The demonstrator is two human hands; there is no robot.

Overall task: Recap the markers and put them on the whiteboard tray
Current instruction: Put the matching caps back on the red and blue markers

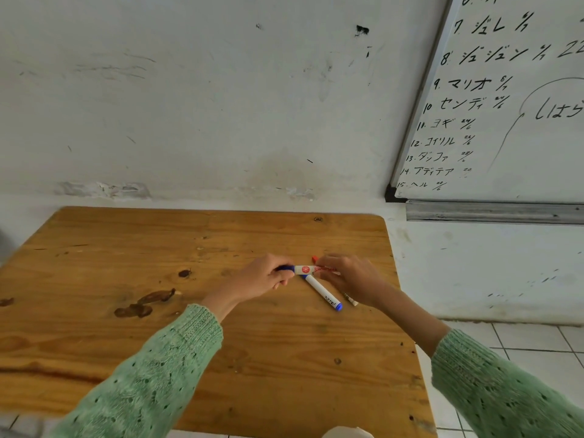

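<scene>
I hold a white marker [306,269] with a red logo level above the wooden table [196,311]. My left hand [265,276] pinches a blue cap [285,268] at the marker's left end. My right hand [349,278] grips its right end. A small red piece [314,258] shows just above my right fingers. A second white marker with a blue end [324,294] lies diagonally on the table below my hands. The end of a third marker [351,300] pokes out under my right wrist. The metal whiteboard tray [493,212] runs along the wall at upper right.
The whiteboard [505,99] with black handwriting hangs above the tray on the scuffed white wall. The table's right edge sits left of the tray, with tiled floor [521,343] below. Dark stains mark the table's left half. A pale rounded object [347,433] peeks in at the bottom edge.
</scene>
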